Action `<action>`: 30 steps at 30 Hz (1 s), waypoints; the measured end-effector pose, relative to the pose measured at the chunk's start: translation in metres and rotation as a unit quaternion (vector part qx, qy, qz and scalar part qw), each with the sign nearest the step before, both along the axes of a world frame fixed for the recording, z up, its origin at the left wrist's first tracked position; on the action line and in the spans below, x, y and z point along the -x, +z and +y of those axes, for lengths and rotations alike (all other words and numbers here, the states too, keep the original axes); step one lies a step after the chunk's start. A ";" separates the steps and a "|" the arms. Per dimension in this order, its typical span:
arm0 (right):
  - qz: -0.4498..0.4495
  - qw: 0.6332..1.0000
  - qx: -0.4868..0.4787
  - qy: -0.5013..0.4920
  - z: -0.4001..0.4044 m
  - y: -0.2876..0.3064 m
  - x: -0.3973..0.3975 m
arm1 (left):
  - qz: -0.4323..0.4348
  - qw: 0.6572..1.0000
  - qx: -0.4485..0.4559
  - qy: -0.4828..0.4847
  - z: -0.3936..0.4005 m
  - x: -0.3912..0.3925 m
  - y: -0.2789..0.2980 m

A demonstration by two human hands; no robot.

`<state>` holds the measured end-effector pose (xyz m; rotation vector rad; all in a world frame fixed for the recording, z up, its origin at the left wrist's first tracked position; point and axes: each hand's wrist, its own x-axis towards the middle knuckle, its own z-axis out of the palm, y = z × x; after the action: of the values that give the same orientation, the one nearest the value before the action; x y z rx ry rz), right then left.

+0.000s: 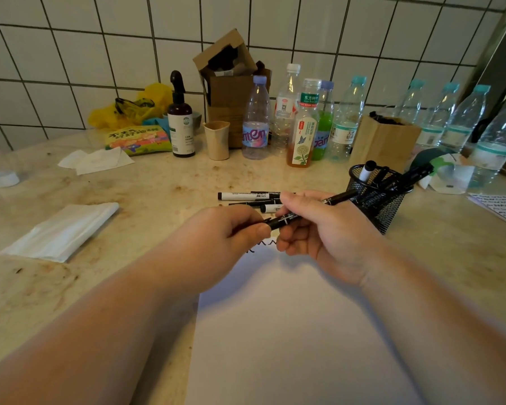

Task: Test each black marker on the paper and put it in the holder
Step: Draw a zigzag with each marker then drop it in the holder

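Observation:
Both my hands hold one slim black marker [341, 197] above the far end of the white paper [289, 331]. My left hand [225, 241] pinches its near end, and my right hand [319, 226] grips the barrel, whose far end points at the holder. A short black zigzag scribble [263, 244] shows on the paper just under my hands. Several more markers [246, 197] lie on the counter behind my hands. The black mesh holder [377, 197] stands to the right with several markers upright in it.
Plastic bottles [256, 121], a cardboard box [231, 83], a pump bottle [180, 124], a beige cup [216, 140] and a wooden block [383, 141] line the tiled wall. Folded white cloth [62, 232] lies at the left. A scribbled sheet [500, 209] sits at the right edge.

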<state>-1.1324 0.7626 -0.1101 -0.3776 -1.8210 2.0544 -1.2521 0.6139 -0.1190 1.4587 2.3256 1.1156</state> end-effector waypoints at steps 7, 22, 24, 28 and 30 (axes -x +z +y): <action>0.036 0.998 -0.035 0.042 0.001 0.002 -0.004 | -0.231 0.959 0.072 -0.145 -0.009 -0.001 0.015; -0.099 0.974 -0.168 -0.112 0.004 -0.012 0.005 | -0.058 0.983 -0.005 0.177 0.000 0.024 -0.002; -0.113 0.974 -0.156 -0.123 0.003 -0.014 0.005 | -0.057 0.984 0.014 0.167 0.002 0.024 -0.006; -0.128 0.973 -0.145 -0.126 0.000 -0.018 0.007 | -0.042 0.984 0.037 0.168 0.004 0.025 -0.012; -0.131 0.973 -0.136 -0.134 0.001 -0.019 0.008 | -0.041 0.983 0.039 0.173 0.004 0.026 -0.013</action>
<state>-1.1399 0.7638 -0.1290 -0.7985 -2.0386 1.6082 -1.2784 0.6179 -0.1322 0.9844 2.5949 1.1209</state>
